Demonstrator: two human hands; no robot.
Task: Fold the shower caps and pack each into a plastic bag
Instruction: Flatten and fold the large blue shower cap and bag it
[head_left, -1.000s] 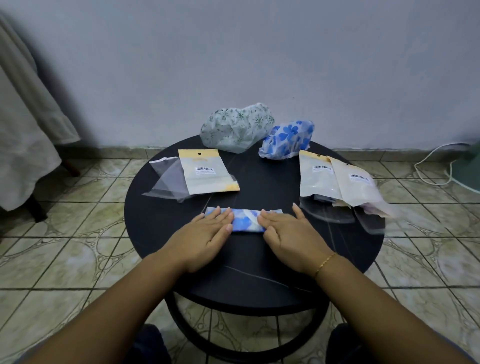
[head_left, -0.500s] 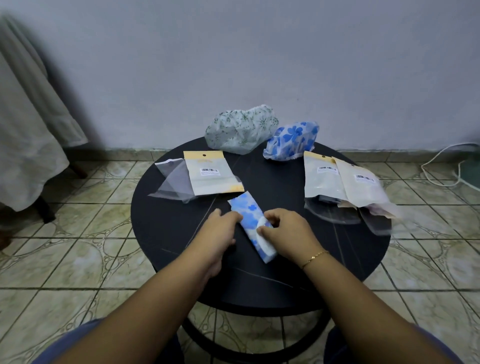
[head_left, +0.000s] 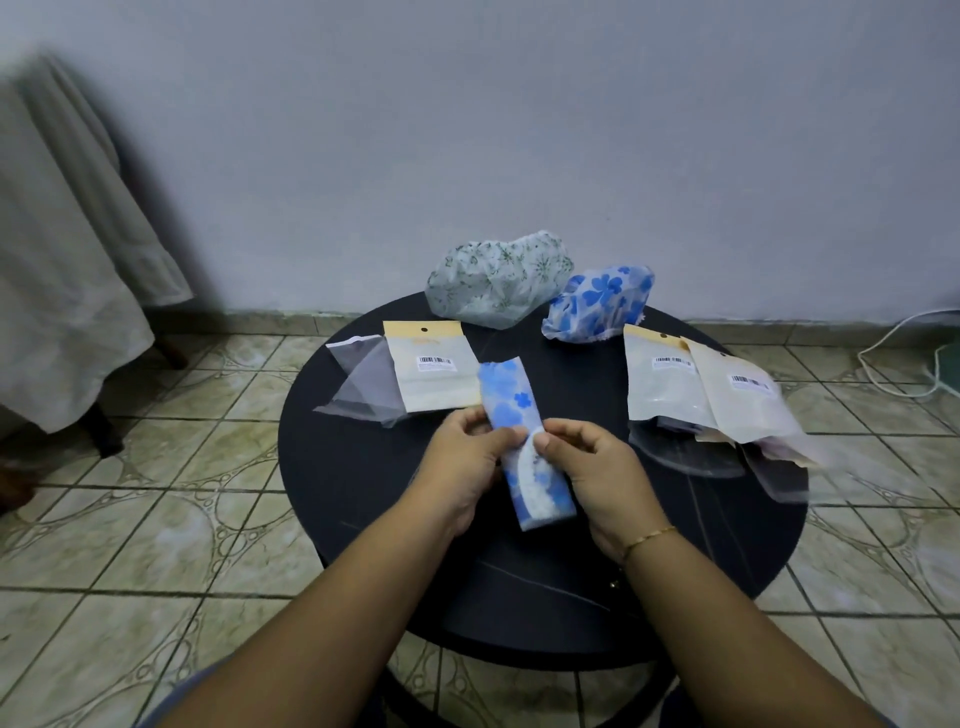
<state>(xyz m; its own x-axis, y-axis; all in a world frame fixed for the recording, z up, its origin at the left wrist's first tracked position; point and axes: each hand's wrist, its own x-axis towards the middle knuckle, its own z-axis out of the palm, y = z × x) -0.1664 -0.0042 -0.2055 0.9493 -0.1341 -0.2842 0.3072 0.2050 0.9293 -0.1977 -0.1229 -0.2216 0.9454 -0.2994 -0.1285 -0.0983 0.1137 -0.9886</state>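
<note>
Blue-flowered folded shower cap (head_left: 522, 441) is pinched at its middle by both the left hand (head_left: 464, 466) and right hand (head_left: 597, 475), over the black round table (head_left: 363, 467).

Dim, bluish indoor light; wide-angle bowing at the edges; motion-blurred cloth (head_left: 57, 270) far left.

At the centre of the frame both hands pinch a folded blue-flowered shower cap (head_left: 522, 441) — a long narrow strip running up and down the frame, over the round black table (head_left: 363, 467). The left hand (head_left: 462, 462) grips its left edge, the right hand (head_left: 592, 467) its right edge. At the table's far edge sit a green-patterned cap (head_left: 496, 278) and a blue-flowered cap (head_left: 597, 304), unfolded. Plastic bags lie at left (head_left: 431, 371) and right (head_left: 701, 389).
</note>
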